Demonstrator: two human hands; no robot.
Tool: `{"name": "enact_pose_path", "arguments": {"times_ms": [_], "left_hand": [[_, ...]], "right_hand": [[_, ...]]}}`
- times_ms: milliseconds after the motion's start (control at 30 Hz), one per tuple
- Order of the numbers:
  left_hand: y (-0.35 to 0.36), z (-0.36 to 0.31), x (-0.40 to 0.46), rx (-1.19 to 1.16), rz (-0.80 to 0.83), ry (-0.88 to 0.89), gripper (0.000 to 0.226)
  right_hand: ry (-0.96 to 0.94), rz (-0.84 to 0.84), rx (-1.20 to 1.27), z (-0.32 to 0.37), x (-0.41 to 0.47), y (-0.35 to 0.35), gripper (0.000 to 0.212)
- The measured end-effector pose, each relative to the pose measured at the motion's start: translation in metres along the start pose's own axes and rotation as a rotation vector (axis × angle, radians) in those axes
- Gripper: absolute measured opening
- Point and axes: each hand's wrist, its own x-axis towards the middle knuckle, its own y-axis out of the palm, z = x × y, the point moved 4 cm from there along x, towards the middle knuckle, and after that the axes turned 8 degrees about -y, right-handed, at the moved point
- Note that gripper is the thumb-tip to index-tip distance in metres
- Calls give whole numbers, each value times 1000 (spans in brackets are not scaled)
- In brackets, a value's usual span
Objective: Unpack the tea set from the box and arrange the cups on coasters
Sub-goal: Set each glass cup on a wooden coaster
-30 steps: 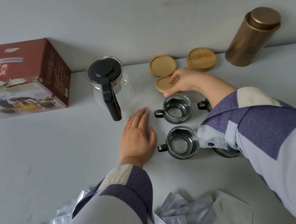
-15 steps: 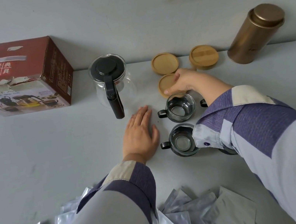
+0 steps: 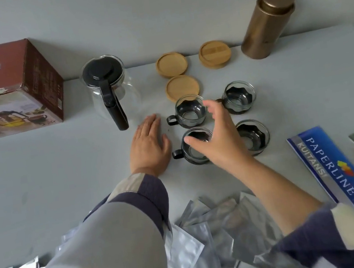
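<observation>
Clearly fragile and light, the four small glass cups with black handled holders [image 3: 190, 113] sit mid-worktop, none yet on the round bamboo coasters [image 3: 182, 87] just behind them. The right hand [image 3: 216, 141] hovers spread over the near-left cup [image 3: 193, 147], gripping nothing; best taken by rim or handle. The left hand [image 3: 149, 147] lies flat beside it. All cups look empty, as does the glass teapot [image 3: 110, 91].

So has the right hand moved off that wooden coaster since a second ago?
Yes. The right hand has pulled back toward the person, off the coaster, and now hovers open over the near-left cup.
</observation>
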Motion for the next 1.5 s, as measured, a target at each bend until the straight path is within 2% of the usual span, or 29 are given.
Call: {"name": "enact_pose_path", "arguments": {"times_ms": [200,633,933,1200,1500], "left_hand": [[2,1,0,4,-3,6,56],[4,0,-1,5,8,-4,58],[3,0,-3,13,39,-3,57],[1,-1,-2,16,37,-21,56],[2,1,2,-6,31,-16,57]], "right_hand": [[-33,-230,33,-20,-45,28,99],[26,-395,-29,-26,-44,48,90],[-10,-338,119,1,-30,11,88],[17,-374,182,7,80,-14,72],[55,-238,90,-13,193,14,74]]}}
